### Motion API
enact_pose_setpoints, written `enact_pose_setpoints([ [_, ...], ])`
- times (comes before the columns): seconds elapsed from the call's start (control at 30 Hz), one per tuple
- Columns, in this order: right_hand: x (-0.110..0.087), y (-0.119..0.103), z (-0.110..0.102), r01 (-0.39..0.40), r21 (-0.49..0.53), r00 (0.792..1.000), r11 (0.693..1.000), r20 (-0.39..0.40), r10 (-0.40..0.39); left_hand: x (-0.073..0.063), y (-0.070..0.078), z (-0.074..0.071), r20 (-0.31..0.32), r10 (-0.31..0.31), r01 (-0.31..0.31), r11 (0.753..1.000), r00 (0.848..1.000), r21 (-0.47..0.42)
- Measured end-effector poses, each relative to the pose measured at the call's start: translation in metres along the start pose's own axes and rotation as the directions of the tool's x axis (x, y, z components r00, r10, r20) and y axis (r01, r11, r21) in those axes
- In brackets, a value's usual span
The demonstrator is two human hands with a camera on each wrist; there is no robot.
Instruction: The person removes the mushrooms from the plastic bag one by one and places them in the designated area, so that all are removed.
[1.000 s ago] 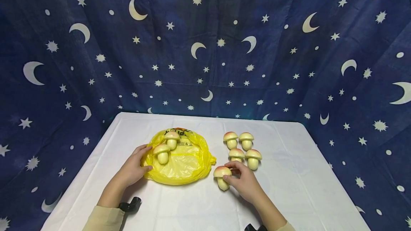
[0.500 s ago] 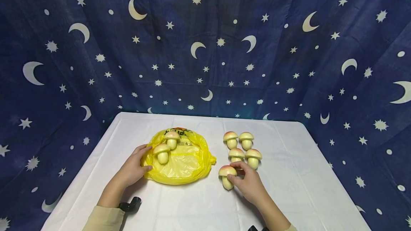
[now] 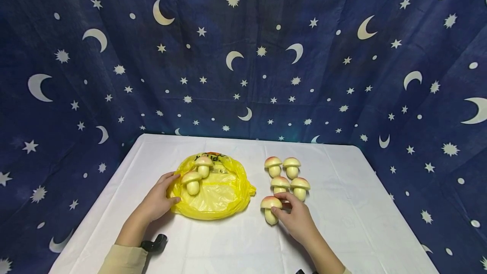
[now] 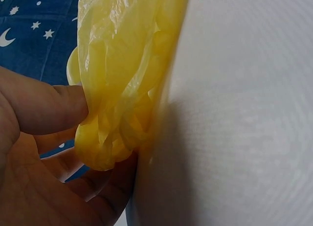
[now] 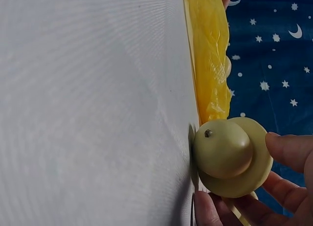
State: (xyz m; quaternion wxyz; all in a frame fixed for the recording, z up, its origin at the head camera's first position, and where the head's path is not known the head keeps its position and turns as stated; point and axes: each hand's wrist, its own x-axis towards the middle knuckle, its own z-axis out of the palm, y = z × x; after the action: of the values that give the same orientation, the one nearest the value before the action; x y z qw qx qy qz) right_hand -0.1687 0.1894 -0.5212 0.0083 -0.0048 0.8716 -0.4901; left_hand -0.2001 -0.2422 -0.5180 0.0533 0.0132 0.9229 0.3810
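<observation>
My left hand [image 3: 157, 195] grips the left edge of a yellow plastic bag [image 3: 213, 214]; the thumb [image 4: 58, 108] lies against the crumpled film, the fingers curl round its end. Inside the opened bag lie two mushrooms [image 3: 193, 187] with pale stems and pinkish caps. To the bag's right, my right hand [image 3: 296, 219] holds another mushroom [image 3: 269, 203] between thumb and fingers, cap away from me, stem towards me. In the right wrist view this mushroom [image 5: 222, 150] shows its stem end, low by the white cloth.
Several more mushrooms [image 3: 291, 166] stand in a cluster just beyond my right hand. A white cloth [image 3: 354, 215] covers the table. Behind it hangs a dark blue curtain [image 3: 327, 96] with moons and stars.
My right hand and the mushroom in it have shifted slightly to the right, away from the bag. The left hand and the bag have stayed in place.
</observation>
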Motion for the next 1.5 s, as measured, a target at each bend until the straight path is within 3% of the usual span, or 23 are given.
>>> enact_pose_setpoints([
  [0.73, -0.003, -0.014, -0.016, 0.022, -0.011, 0.999, 1.000, -0.022, -0.023, -0.002, 0.002, -0.003, 0.000, -0.011, 0.011, 1.000, 1.000, -0.010],
  [1.07, 0.002, -0.028, -0.024, 0.080, -0.061, 0.996, 0.995, -0.039, -0.083, -0.001, 0.002, -0.003, 0.002, 0.000, 0.000, 1.000, 1.000, -0.016],
  [1.33, 0.008, -0.046, -0.022, 0.149, -0.008, 0.988, 0.989, -0.040, -0.149, 0.000, 0.002, -0.002, 0.000, -0.004, 0.004, 1.000, 1.000, -0.006],
  [1.5, 0.012, -0.060, -0.015, 0.150, 0.043, 0.989, 0.988, -0.015, -0.149, -0.001, 0.004, -0.002, 0.000, -0.004, 0.004, 1.000, 1.000, -0.006],
])
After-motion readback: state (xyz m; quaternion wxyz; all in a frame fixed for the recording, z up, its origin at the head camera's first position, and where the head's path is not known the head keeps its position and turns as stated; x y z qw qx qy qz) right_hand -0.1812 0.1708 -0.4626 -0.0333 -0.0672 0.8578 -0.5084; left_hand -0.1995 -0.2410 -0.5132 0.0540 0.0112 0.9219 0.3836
